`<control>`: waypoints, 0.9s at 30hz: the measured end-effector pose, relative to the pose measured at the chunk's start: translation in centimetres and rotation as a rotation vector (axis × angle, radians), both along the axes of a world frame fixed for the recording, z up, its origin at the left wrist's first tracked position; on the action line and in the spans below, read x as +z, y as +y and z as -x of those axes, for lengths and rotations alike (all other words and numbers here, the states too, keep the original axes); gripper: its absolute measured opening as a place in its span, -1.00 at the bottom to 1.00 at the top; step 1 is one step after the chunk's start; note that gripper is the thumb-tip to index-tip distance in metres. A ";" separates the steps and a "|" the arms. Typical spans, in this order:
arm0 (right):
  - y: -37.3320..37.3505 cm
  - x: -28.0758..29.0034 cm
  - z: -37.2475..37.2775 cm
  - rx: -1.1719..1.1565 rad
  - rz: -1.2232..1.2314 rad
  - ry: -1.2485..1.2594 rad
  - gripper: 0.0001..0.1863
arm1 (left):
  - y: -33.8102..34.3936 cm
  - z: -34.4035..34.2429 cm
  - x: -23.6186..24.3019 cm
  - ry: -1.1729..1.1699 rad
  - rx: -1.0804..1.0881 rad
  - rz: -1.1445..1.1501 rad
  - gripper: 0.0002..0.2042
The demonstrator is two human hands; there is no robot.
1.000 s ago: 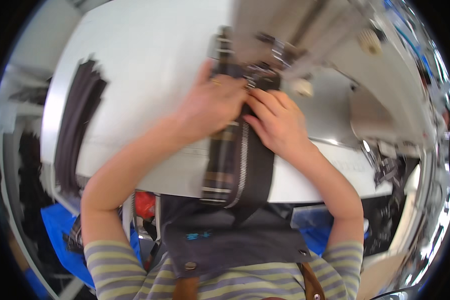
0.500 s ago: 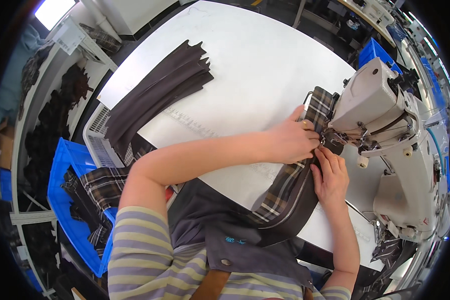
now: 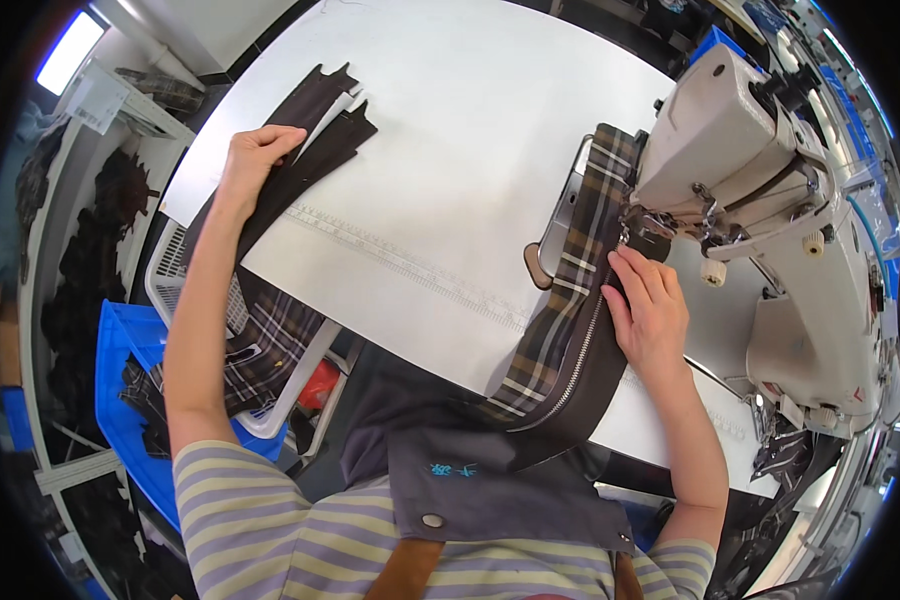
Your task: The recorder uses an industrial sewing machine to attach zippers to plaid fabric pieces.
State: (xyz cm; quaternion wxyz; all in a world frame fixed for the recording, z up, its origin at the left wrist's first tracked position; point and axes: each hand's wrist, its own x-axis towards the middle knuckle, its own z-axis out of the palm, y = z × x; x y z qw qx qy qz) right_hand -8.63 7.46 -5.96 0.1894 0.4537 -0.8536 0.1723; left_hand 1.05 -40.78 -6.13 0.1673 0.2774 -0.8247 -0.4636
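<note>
- The left hand (image 3: 253,165) is at the far left of the white surface (image 3: 440,140), its fingers pinched together on the edge of one of the dark strips (image 3: 315,165).
- The zippered piece (image 3: 582,300), plaid on its left and black on its right, runs from the sewing machine (image 3: 715,150) down to the near edge of the surface, beside the apron (image 3: 505,490).
- The right hand (image 3: 655,310) rests on its black side, beside the silver zipper (image 3: 579,365); the thumb is apart from the index fingertip, the other fingers close together.
- A blue bin (image 3: 130,410) stands at lower left.
</note>
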 end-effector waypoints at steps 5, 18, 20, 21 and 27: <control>0.1 -0.2 0.0 0.001 0.016 0.006 -0.61 | 0.3 -0.1 0.8 -0.050 -0.080 -0.031 -0.81; 0.0 -0.1 0.0 0.003 0.003 0.019 -0.60 | 3.2 1.1 1.2 0.099 -0.235 0.955 -0.83; -0.1 -0.1 0.0 0.000 0.000 0.018 -0.60 | 3.5 0.9 1.4 0.001 -0.234 0.875 -0.82; -0.1 -0.1 0.0 0.005 0.009 0.021 -0.59 | 3.6 0.8 1.4 -0.003 -0.241 0.866 -0.82; 0.1 -0.2 0.1 -0.018 0.005 0.029 -0.61 | 3.4 1.0 1.0 0.049 -0.257 0.944 -0.84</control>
